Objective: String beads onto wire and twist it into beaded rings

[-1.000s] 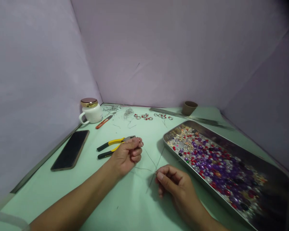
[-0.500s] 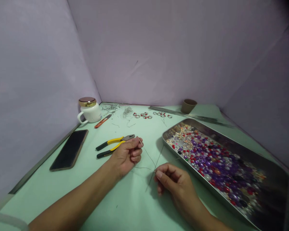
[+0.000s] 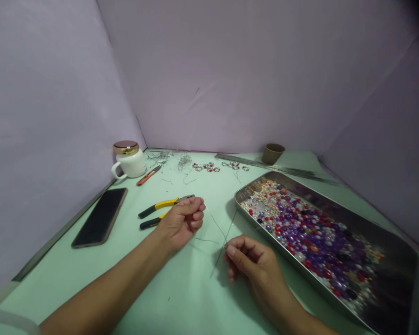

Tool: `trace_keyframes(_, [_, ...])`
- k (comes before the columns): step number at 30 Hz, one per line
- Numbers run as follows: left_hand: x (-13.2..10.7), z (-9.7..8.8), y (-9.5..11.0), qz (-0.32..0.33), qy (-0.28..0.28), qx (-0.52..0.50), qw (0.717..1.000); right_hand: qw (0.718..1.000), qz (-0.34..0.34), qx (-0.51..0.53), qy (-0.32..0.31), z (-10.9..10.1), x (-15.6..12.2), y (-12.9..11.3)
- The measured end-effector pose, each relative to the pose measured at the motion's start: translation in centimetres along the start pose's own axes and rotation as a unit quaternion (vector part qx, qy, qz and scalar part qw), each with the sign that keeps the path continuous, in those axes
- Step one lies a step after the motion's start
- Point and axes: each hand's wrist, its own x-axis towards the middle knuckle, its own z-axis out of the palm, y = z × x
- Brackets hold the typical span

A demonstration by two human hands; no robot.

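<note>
Left hand: the left hand (image 3: 179, 222) rested on the green table (image 3: 181, 288), forearm coming in from 7 o'clock, fingers curled into a loose fist with thumb and forefinger pinched together at the top.
Right hand: the right hand (image 3: 253, 265) lay knuckles up, forearm entering from 5 o'clock, thumb and forefinger pressed together at its 10 o'clock edge.
Grip: both hands were closed narrowly on one thin wire (image 3: 216, 224), one pinch at each end.
Wire: it ran as a fine slanted line between the two pinches, from the left fingertips down toward 4 o'clock to the right fingertips; it looked raised just off the table. More loose wire strands (image 3: 223, 246) crossed under it at the right thumb.
Pliers: yellow-handled pliers (image 3: 160, 211) lay on the table just behind the left hand, at its 10 o'clock, partly hidden by the knuckles.
Bead tray: a metal tray (image 3: 387, 232) holding purple, red, white and gold beads (image 3: 300, 228) sat at 2 o'clock from the right hand, its near rim close to the wrist.
Phone: a dark phone (image 3: 100, 216) lay face up at 9 o'clock from the left hand, well apart.
Far edge: a white lidded mug (image 3: 130, 159), an orange snipper (image 3: 149, 175), small beaded rings (image 3: 209, 166), a bundle of straight wires (image 3: 275, 168) and a brown cup (image 3: 274, 153) lined the back of the table.
</note>
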Motion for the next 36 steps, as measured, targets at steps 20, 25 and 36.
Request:
trace_keyframes(20, [0.08,-0.28,0.22,0.145,0.007,0.224,0.964,1.0,-0.007,-0.014,-0.003,-0.13,0.04,0.21])
trace_keyframes(25, [0.34,-0.46,0.55,0.105,0.009,0.14,0.985,1.0,-0.007,-0.017,-0.005,-0.22,0.01,0.29])
trace_keyframes(36, [0.11,-0.24,0.77,0.03,0.012,0.055,0.998,1.0,-0.005,-0.02,-0.01,-0.1,0.13,0.16])
